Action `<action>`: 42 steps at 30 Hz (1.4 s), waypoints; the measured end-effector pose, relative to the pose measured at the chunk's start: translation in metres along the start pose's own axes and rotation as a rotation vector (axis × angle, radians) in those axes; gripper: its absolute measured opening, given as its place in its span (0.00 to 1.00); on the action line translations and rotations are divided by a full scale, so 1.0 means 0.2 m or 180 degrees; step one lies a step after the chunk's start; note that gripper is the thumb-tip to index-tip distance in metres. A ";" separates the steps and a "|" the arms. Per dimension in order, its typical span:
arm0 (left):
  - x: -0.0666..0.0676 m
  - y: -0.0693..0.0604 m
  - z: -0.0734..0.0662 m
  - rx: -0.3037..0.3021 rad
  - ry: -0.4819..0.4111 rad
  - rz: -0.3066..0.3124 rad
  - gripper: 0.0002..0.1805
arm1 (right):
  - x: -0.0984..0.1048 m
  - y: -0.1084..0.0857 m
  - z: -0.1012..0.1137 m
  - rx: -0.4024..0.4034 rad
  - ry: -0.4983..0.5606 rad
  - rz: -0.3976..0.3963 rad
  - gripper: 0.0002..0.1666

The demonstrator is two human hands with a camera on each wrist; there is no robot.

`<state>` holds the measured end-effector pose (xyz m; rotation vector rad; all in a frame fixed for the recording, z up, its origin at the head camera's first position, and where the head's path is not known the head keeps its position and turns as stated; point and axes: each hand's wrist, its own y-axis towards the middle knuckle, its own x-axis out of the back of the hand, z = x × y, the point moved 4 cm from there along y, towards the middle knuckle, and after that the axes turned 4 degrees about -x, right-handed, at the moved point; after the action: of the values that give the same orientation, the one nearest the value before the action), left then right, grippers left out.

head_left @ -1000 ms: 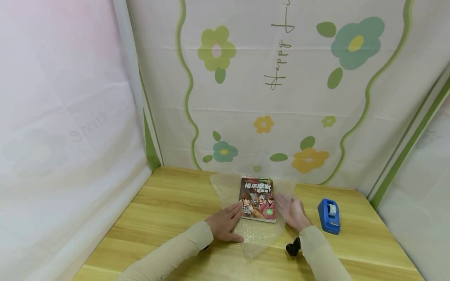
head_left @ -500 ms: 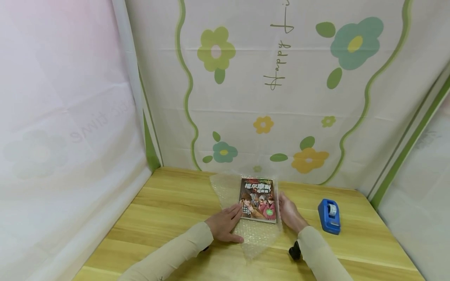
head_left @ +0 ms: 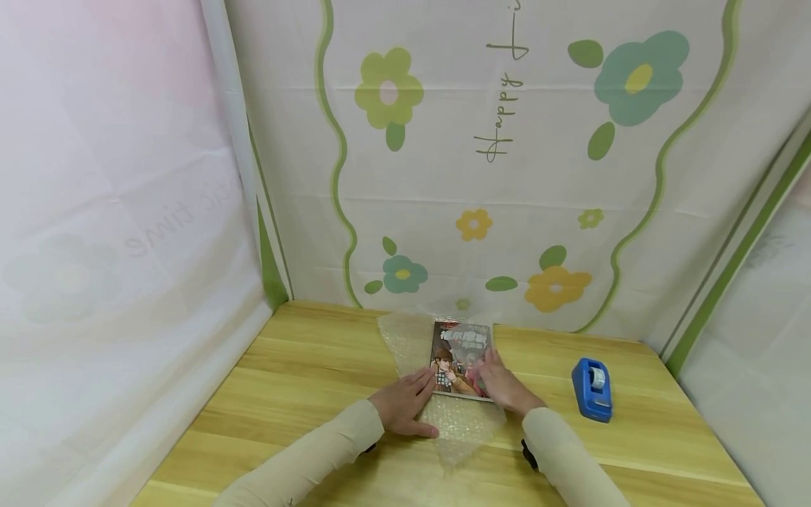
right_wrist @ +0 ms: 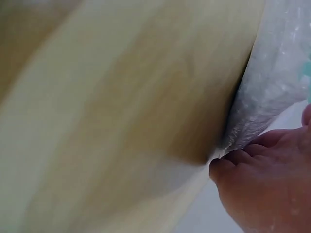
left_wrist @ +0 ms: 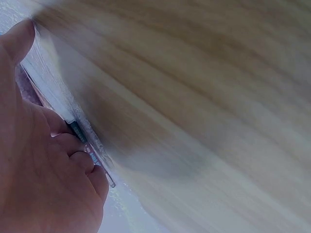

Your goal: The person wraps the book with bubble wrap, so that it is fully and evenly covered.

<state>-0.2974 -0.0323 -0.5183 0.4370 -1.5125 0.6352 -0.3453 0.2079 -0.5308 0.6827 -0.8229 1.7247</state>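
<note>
Book (head_left: 446, 372) lies flat on its wrap (head_left: 459, 424), right side covered.
Left hand (head_left: 404, 405) rests along its left edge, right hand (head_left: 507, 385) presses the folded flap, neither clenched; easing the right could let the wrap spring open, with the tape dispenser (head_left: 592, 396) well apart on the bench (head_left: 285, 384).
</note>
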 end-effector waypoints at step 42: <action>-0.03 0.00 0.01 0.0109 -0.0307 0.0091 0.57 | -0.03 -0.05 0.06 0.0122 -0.0889 0.0196 0.46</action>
<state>-0.2982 -0.0340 -0.5248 0.4788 -1.6037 0.6712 -0.3341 0.1979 -0.5263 0.9475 -1.0132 1.7266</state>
